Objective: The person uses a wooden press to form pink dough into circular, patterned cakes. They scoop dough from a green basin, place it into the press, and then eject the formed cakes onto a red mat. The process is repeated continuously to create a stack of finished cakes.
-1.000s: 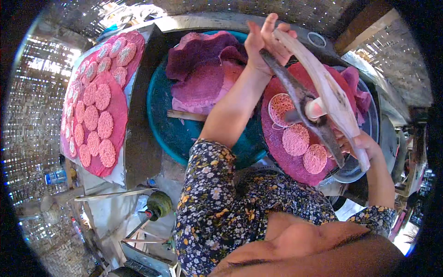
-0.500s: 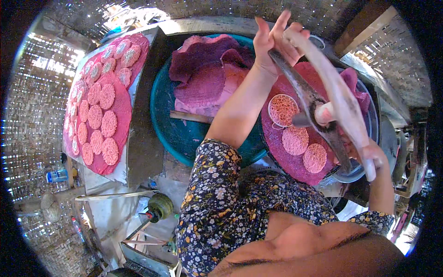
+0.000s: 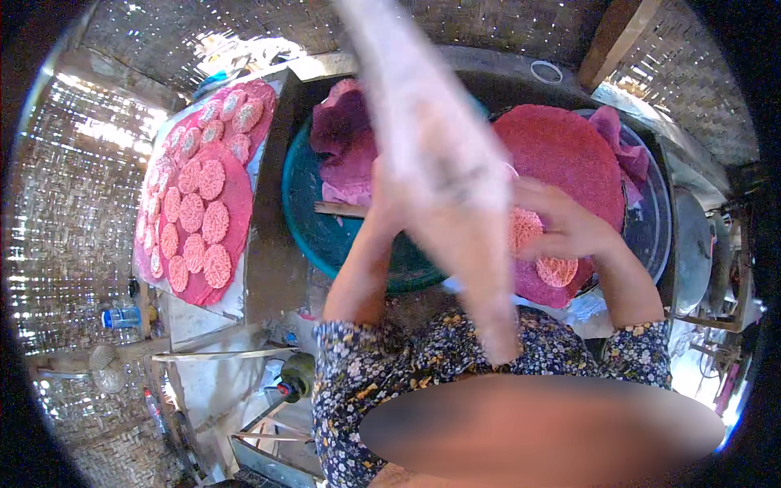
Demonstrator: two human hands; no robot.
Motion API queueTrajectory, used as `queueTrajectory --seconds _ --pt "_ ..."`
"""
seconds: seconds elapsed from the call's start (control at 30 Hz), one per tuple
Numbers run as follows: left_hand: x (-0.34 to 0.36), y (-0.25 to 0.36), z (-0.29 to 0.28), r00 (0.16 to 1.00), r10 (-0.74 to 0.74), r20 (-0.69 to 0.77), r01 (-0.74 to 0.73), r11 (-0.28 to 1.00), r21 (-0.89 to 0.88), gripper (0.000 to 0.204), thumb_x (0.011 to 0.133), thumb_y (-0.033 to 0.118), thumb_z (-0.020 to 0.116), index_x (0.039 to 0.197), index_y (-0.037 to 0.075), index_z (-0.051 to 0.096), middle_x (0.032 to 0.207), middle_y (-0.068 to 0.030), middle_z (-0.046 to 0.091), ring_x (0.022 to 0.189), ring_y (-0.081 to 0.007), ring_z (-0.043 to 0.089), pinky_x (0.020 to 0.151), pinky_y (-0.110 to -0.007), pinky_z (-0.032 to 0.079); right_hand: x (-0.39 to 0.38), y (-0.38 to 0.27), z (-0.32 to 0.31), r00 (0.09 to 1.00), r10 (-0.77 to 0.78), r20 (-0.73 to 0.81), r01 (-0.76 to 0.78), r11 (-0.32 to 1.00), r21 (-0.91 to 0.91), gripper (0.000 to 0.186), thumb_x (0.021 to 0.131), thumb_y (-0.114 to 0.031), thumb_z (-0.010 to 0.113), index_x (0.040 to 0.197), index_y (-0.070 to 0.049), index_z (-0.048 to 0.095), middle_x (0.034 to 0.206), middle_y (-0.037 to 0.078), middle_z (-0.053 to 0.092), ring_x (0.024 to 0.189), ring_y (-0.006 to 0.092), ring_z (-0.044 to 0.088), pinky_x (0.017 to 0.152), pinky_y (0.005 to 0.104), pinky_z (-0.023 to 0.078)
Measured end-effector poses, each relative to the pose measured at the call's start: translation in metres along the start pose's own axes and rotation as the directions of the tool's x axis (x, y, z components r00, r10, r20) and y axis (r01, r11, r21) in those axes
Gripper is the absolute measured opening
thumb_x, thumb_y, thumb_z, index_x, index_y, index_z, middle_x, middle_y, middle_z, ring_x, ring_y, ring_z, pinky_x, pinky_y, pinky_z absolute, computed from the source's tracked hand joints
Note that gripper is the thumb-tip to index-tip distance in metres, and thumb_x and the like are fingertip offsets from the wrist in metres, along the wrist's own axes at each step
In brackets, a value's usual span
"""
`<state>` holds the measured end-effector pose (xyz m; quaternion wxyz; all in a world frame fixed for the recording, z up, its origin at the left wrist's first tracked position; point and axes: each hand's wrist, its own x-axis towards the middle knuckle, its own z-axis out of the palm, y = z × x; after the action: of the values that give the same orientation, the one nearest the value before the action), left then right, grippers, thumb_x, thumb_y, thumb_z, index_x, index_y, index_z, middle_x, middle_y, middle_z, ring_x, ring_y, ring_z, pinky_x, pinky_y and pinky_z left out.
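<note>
A small rustic food workshop: woven walls [image 3: 73, 211] at left, pink noodle-like discs [image 3: 191, 211] covering a left-hand table [image 3: 281, 252], a big teal tub [image 3: 305, 236] centre.

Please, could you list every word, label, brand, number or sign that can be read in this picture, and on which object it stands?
There is no readable text.
Blue-capped bottle at the left: too small to read any print.
Wooden tool: blurred; no lettering can be made out.
Pink discs: no lettering visible.
</note>
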<state>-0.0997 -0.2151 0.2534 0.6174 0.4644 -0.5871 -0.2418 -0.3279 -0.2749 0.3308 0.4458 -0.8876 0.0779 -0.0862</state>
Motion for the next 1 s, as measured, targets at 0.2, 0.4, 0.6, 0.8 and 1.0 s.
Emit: queueTrajectory --seconds 0.2,0.4,0.6,0.8,1.0 --pt "-0.097 -0.009 -0.101 0.974 0.168 -0.155 -0.185 0.977 -0.109 0.060 0.059 0.013 0.078 0.107 0.006 0.043 0.088 -0.0063 0.051 0.084 -0.0201 0.053 0.096 -0.046 0.033 0.008 0.051 0.022 1.000 0.014 0.026 0.009 0.703 -0.712 0.035 0.073 -0.015 0.056 0.107 -0.020 0.061 0.117 0.008 0.047 0.112 0.0281 0.041 0.091 0.0414 0.035" --pt "-0.143 -0.013 -0.136 0.949 0.222 -0.225 -0.245 0.966 -0.080 0.046 0.064 0.010 0.077 0.097 0.011 0.045 0.069 0.0003 0.050 0.068 -0.0176 0.055 0.101 -0.052 0.027 0.014 0.060 0.028 0.995 0.024 0.099 0.066 0.589 -0.805 0.028 0.073 -0.017 0.053 0.099 -0.018 0.065 0.117 0.006 0.048 0.113 0.0264 0.041 0.091 0.0405 0.035" --pt "-0.156 0.004 -0.136 0.927 0.202 -0.316 -0.208 0.978 0.012 0.047 0.062 0.013 0.079 0.095 0.011 0.044 0.068 0.0006 0.050 0.068 -0.0172 0.056 0.100 -0.052 0.027 0.016 0.065 0.025 0.986 -0.015 0.164 0.140 0.598 -0.789 0.021 0.074 -0.018 0.053 0.090 -0.015 0.066 0.115 0.005 0.050 0.113 0.0254 0.042 0.091 0.0409 0.035" --pt "-0.148 -0.010 -0.131 0.941 0.186 -0.283 -0.210 0.976 -0.058 0.048 0.061 0.014 0.080 0.094 0.011 0.045 0.068 0.0008 0.053 0.071 -0.0167 0.057 0.099 -0.052 0.030 0.000 0.079 0.026 0.994 -0.039 0.102 0.105 0.597 -0.796 0.018 0.073 -0.017 0.055 0.089 -0.014 0.064 0.116 0.004 0.050 0.113 0.0264 0.042 0.090 0.0405 0.035" --pt "-0.150 -0.010 -0.139 0.947 0.236 -0.217 -0.244 0.970 -0.011 0.048 0.060 0.012 0.080 0.093 0.011 0.046 0.070 0.0009 0.053 0.070 -0.0158 0.057 0.098 -0.052 0.030 0.004 0.066 0.019 1.000 0.008 -0.002 -0.007 0.718 -0.696 0.017 0.067 -0.014 0.064 0.083 -0.010 0.057 0.114 0.007 0.051 0.109 0.0303 0.043 0.089 0.0411 0.036"
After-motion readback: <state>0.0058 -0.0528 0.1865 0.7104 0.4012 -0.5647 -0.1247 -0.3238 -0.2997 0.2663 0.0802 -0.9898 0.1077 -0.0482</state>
